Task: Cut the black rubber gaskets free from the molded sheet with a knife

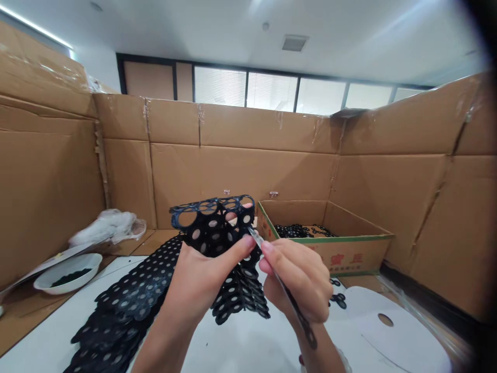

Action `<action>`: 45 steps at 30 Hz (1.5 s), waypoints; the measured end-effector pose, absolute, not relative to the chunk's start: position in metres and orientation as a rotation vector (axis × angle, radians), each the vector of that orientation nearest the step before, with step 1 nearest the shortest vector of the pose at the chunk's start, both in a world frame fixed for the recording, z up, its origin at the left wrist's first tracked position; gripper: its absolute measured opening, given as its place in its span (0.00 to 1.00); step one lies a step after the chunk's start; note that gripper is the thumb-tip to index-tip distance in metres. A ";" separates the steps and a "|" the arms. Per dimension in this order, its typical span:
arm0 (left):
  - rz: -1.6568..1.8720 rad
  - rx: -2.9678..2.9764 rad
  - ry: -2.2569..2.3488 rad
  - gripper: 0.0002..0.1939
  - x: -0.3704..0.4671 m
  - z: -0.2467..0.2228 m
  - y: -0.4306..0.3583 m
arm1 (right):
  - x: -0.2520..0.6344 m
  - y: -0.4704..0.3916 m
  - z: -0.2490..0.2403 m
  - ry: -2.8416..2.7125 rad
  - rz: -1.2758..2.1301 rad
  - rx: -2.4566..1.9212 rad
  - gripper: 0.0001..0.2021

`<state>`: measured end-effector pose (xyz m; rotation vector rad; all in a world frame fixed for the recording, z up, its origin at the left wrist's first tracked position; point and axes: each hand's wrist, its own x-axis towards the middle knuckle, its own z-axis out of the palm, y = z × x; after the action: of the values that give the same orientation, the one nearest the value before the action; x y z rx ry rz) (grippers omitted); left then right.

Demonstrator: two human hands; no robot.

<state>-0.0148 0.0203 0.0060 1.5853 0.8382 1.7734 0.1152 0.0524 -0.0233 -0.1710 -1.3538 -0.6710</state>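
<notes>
A black piece with rows of round holes (212,233) is held up in the middle, its top edge curling into a band of larger rings. My left hand (212,272) grips it from the left, thumb pressed on its front and fingers mostly hidden behind. In my right hand (297,274) is a slim metal tool (289,295), pinched near its tip, which meets the black piece just beside my left thumb. The lower part of the piece hangs in folds below my hands. More black holed material (132,295) lies in a long layered strip on the left.
An open cardboard box (349,254) with black pieces stands at the back right. A white disc (396,331) and small black links (338,299) lie right. On the left are a white bowl (83,267) with dark contents and clear plastic (112,225). Cardboard walls (240,166) surround the table.
</notes>
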 end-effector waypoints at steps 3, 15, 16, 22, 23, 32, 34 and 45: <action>1.676 1.686 0.926 0.15 -0.013 0.007 0.019 | 0.116 0.057 -0.028 -1.285 -0.759 -0.142 0.08; 1.484 1.648 0.768 0.17 -0.010 0.007 0.024 | 0.116 0.068 -0.031 -1.354 -0.714 -0.123 0.13; 1.487 1.646 0.768 0.17 -0.010 0.007 0.024 | 0.115 0.068 -0.031 -1.365 -0.705 -0.112 0.13; 1.548 1.585 0.809 0.21 -0.020 0.015 0.018 | 0.112 0.058 -0.026 -1.462 -0.573 -0.159 0.07; 1.545 1.583 0.834 0.22 -0.022 0.017 0.017 | 0.112 0.056 -0.024 -1.475 -0.523 -0.191 0.06; 1.283 1.693 0.876 0.24 -0.030 0.013 0.024 | 0.136 0.064 -0.024 -1.438 -0.328 -0.263 0.13; 1.218 1.667 0.818 0.21 -0.028 0.012 0.027 | 0.143 0.065 -0.025 -1.345 -0.346 -0.366 0.11; 1.210 1.837 0.761 0.14 -0.014 0.008 0.028 | 0.155 0.078 -0.013 -1.051 0.299 -0.507 0.09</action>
<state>-0.0135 0.0282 0.0079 1.8368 0.7606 1.2103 0.1551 0.0780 -0.0130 -0.5068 -1.0508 0.2995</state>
